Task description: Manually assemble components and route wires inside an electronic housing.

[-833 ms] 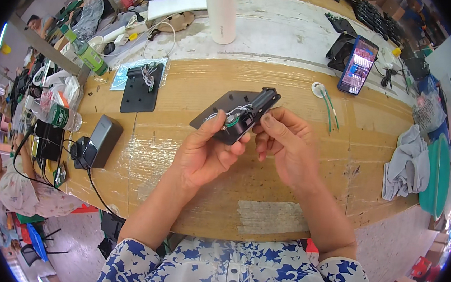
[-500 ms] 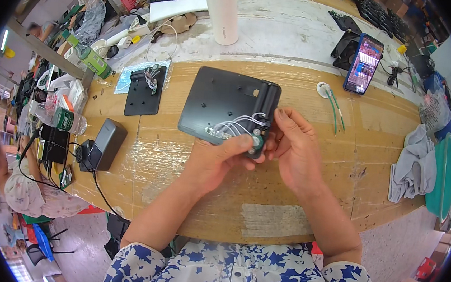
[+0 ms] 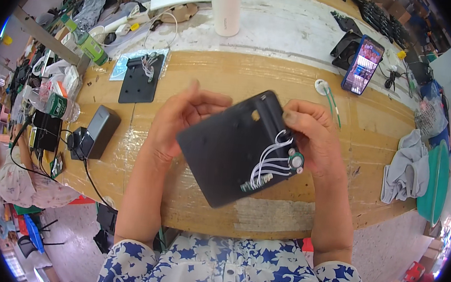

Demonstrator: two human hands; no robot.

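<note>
A black plastic panel hangs tilted over the table, its corner pointing toward me. White wires run over it between a small green circuit board and a round part at its right corner. My right hand pinches the panel's right edge, thumb on top by the raised ridge. At the left edge, my left hand is open with its fingers stretched out. Whether it touches the panel I cannot tell. A similar black panel with wires lies on the table to the left.
Left on the table stand a dark box-shaped device with a cable and a green bottle. A white tumbler and a propped phone are farther back. A disc with green wires and a grey cloth lie right.
The panel has turned clockwise and come nearer to me. My left hand has let go of its lower edge and moved up and left, opening. My right hand now holds the panel alone.
</note>
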